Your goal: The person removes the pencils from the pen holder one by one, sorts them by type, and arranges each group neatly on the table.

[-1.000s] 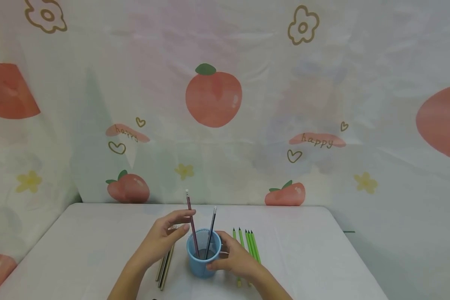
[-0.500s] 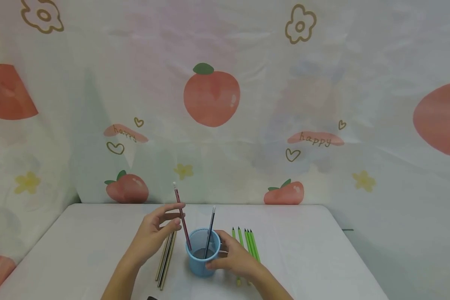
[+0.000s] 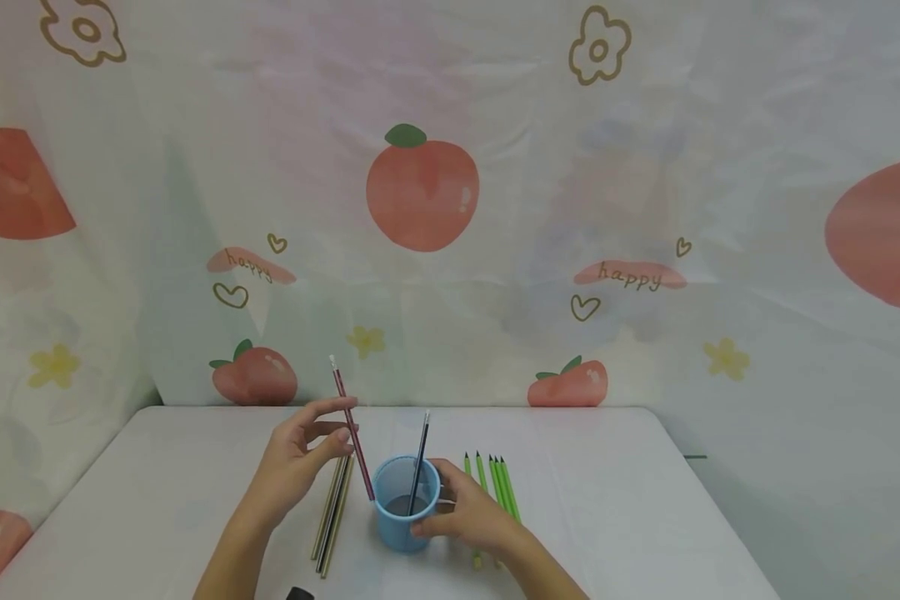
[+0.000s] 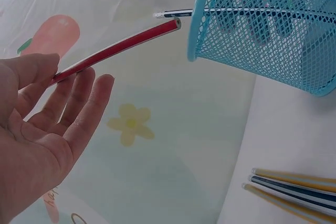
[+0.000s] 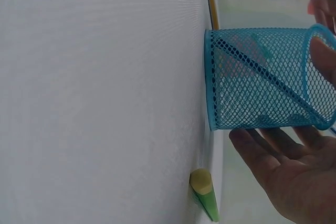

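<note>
My left hand (image 3: 285, 471) pinches a red pencil (image 4: 123, 46) between thumb and fingers. The pencil leans, its white-tipped end up and its flat lower end just outside the left rim of a blue mesh pencil cup (image 3: 403, 535). With its thumb at the front and fingers on the far right side, my right hand (image 3: 476, 515) holds the cup upright on the table. One dark pencil (image 3: 422, 450) slants inside the cup. In the right wrist view, the fingers of the right hand (image 5: 294, 174) lie along the mesh wall.
Several gold and black pencils (image 3: 332, 521) lie left of the cup on the white table (image 3: 607, 508). Several green pencils (image 3: 505, 487) lie to its right, partly behind the right forearm. A small black object (image 3: 300, 593) shows at the bottom edge. A fruit-print cloth (image 3: 480, 333) hangs behind.
My left hand has moved left and slightly up, drawing the red pencil from inside the cup to outside its rim. The right hand and the cup have stayed put.
</note>
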Demonstrator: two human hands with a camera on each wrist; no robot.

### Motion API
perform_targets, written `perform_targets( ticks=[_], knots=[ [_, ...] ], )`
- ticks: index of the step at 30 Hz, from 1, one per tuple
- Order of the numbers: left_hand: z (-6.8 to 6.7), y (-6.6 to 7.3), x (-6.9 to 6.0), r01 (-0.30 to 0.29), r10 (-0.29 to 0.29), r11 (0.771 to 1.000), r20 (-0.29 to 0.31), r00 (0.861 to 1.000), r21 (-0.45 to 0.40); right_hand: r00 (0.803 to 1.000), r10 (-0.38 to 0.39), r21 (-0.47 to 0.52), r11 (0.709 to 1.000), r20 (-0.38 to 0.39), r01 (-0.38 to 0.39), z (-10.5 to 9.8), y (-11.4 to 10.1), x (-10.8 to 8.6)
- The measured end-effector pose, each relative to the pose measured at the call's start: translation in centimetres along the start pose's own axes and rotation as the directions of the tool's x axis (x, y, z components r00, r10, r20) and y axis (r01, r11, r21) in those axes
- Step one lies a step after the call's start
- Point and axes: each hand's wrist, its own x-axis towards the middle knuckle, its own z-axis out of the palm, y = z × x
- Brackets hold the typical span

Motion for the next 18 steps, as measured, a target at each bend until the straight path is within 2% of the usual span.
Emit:
perform_targets(
  ticks=[3,10,18],
  knots=[
    [-0.15,0.20,-0.04,0.002,-0.002,1.000,-0.015,1.000,0.003,1.000,-0.005,-0.001,1.000,-0.003,0.005,0.04,-0.21,-0.09],
    [-0.48,0.18,-0.04,0.052,-0.052,0.999,-0.035,0.998,-0.001,1.000,-0.007,0.020,1.000,0.005,0.007,0.01,-0.14,-0.10],
    [-0.99,0.03,0.00,0.044,-0.043,0.999,-0.029,0.999,0.032,1.000,-0.011,0.032,0.999,0.015,0.011,-0.04,0.04,0.02]
  ],
)
